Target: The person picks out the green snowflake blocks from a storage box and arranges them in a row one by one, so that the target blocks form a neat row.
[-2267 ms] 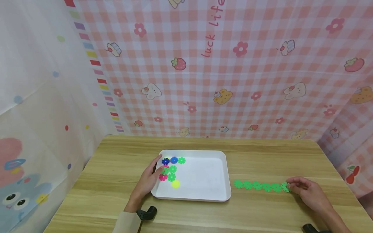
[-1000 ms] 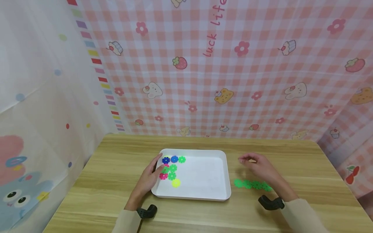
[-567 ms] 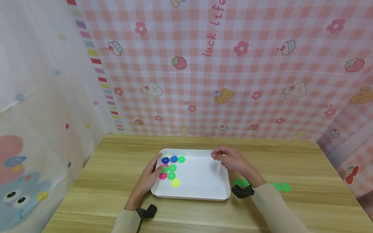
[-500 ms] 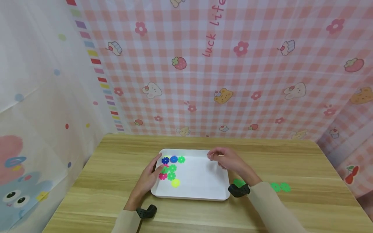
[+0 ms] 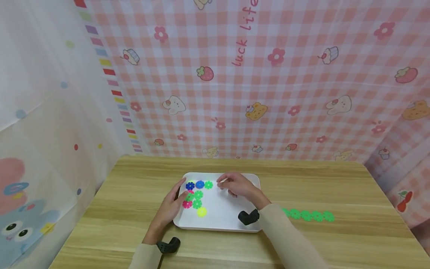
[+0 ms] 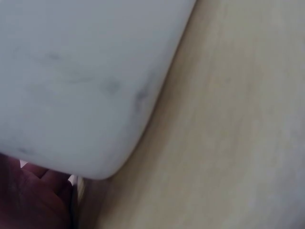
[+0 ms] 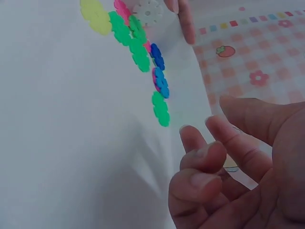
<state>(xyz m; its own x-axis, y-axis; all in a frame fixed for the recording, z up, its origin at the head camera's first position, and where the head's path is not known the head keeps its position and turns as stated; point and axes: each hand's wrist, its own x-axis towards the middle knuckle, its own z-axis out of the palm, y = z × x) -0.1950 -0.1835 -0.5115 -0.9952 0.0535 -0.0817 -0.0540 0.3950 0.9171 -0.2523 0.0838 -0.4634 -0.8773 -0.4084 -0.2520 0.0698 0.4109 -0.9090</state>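
Note:
My left hand (image 5: 170, 206) grips the left side of the white tray (image 5: 231, 226), fingers along its outer wall and thumb inside over the discs; in the left wrist view the tray wall (image 6: 86, 109) hides most of that hand. My right hand (image 5: 239, 185) hovers over the tray with loosely bent fingers and nothing between them. Just left of its fingertips lies a green snowflake disc (image 5: 208, 185), beside a blue disc (image 5: 199, 184) and a dark blue one (image 5: 190, 185). More green discs (image 5: 198, 194), a pink disc (image 5: 187, 204) and a yellow disc (image 5: 201, 212) lie below. A whitish disc (image 7: 147, 12) shows in the right wrist view.
A row of several green snowflake discs (image 5: 306, 215) lies on the wooden table (image 5: 302, 183) right of the tray, its left end hidden by the right sleeve (image 5: 285, 235). A checked curtain (image 5: 235, 93) hangs behind the table.
My right hand has left the right end of the green row and moved left across the table to above the tray, near its discs. The left hand and the discs stay in place.

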